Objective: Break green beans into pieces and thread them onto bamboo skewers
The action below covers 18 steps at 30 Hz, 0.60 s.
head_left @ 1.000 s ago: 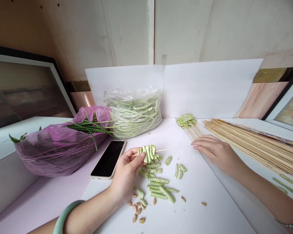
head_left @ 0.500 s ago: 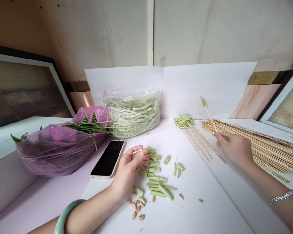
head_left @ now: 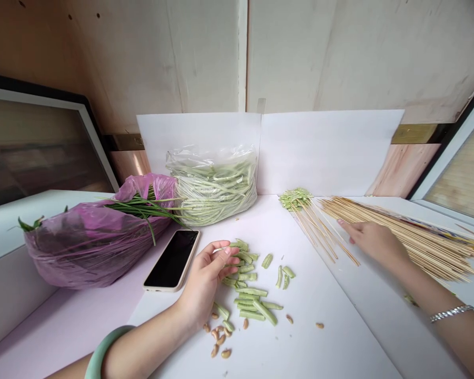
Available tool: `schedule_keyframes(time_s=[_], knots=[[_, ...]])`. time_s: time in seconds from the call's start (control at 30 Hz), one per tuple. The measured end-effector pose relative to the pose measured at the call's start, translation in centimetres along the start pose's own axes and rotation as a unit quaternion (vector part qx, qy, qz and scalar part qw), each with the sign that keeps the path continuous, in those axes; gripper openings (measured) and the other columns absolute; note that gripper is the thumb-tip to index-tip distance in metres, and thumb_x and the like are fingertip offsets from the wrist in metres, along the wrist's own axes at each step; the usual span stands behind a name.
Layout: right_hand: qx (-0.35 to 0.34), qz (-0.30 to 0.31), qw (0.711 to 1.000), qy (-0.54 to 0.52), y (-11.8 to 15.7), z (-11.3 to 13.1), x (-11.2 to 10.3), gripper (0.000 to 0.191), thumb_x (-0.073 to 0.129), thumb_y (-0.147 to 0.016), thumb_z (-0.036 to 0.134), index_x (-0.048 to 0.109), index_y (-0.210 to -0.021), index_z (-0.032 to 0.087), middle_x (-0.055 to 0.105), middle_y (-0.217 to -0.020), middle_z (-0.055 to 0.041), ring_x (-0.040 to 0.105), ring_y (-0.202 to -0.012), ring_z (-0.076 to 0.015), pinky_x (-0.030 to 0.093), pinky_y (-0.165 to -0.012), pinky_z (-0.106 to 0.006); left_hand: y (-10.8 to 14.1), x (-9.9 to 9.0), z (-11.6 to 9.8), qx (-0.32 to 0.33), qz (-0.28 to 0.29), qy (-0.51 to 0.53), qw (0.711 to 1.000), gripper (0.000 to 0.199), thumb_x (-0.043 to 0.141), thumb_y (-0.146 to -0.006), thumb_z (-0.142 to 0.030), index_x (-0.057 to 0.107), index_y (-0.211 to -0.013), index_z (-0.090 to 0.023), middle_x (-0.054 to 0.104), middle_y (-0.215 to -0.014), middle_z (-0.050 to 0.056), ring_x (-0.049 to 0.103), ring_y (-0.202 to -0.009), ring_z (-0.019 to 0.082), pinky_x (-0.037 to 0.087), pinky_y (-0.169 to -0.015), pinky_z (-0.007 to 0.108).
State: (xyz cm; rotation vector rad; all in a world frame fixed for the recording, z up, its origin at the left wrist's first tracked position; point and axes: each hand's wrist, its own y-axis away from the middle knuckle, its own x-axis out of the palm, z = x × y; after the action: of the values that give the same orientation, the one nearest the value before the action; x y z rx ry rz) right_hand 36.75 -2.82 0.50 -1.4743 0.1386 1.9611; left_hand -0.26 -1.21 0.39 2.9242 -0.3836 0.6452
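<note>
My left hand (head_left: 207,273) hovers at the left edge of a loose pile of cut green bean pieces (head_left: 249,292). Its fingers are half curled and apart, and I see nothing held in them. At the right, my right hand (head_left: 373,242) is low over the table, index finger stretched out and thumb a little apart. A pale, blurred skewer (head_left: 328,221) lies just left of its fingertips, seemingly outside the grip. That skewer leads to a bundle of beans threaded on skewers (head_left: 295,198). A heap of bare bamboo skewers (head_left: 411,237) spreads behind and beside this hand.
A clear bag of long green beans (head_left: 217,189) stands against the white board (head_left: 327,152). To its left lies a purple bag (head_left: 98,247) with green stalks. A phone (head_left: 171,260) rests by my left hand. Several brown bean seeds (head_left: 221,339) lie in front.
My right hand has come down slightly and the raised skewer of beans has swung down onto the bundle, its end now beside the fingers. My left hand has stayed almost still.
</note>
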Motion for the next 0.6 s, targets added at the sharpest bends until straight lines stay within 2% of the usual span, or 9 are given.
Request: schedule_keyframes(time_s=[0.13,0.27,0.4,0.6], knots=[[0.116,0.103,0.983,0.100,-0.4,-1.2,-2.0,0.021,0.054,-0.092,0.032,0.061,-0.109,0.022,0.062,-0.113,-0.0065,0.062,-0.095,-0.0190,0.052,-0.079,-0.036,0.0,-0.1,0.1,0.001,0.012,-0.009,1.000,0.027,0.070,-0.079,-0.033,0.057,-0.095,-0.016,0.070,-0.093,0.007,0.064,-0.077,0.015,0.049,-0.075,0.028],[0.132,0.158,0.969,0.139,-0.1,-1.6,-2.6,0.020,0.055,-0.092,0.032,0.061,-0.109,0.024,0.061,-0.116,-0.0060,0.061,-0.098,-0.0192,0.051,-0.079,-0.035,0.1,-0.1,0.0,-0.003,0.015,-0.010,1.000,0.026,0.069,-0.079,-0.032,0.057,-0.095,-0.016,0.070,-0.092,0.008,0.064,-0.077,0.015,0.049,-0.075,0.029],[0.124,0.168,0.965,0.158,-0.2,-1.3,-2.1,0.019,0.055,-0.092,0.029,0.061,-0.109,0.025,0.060,-0.117,-0.0060,0.061,-0.099,-0.0191,0.051,-0.081,-0.035,0.1,-0.2,0.0,-0.001,0.014,-0.015,1.000,0.025,0.069,-0.079,-0.032,0.057,-0.094,-0.015,0.069,-0.092,0.008,0.063,-0.077,0.015,0.049,-0.074,0.029],[0.177,0.144,0.959,0.171,-1.0,-1.0,-1.3,0.025,0.057,-0.091,0.028,0.058,-0.114,0.019,0.061,-0.116,-0.0075,0.062,-0.097,-0.0212,0.053,-0.079,-0.040,-0.1,-0.4,0.2,-0.001,0.012,-0.020,1.000,0.024,0.069,-0.077,-0.032,0.057,-0.091,-0.016,0.065,-0.089,0.006,0.060,-0.075,0.015,0.049,-0.071,0.028]])
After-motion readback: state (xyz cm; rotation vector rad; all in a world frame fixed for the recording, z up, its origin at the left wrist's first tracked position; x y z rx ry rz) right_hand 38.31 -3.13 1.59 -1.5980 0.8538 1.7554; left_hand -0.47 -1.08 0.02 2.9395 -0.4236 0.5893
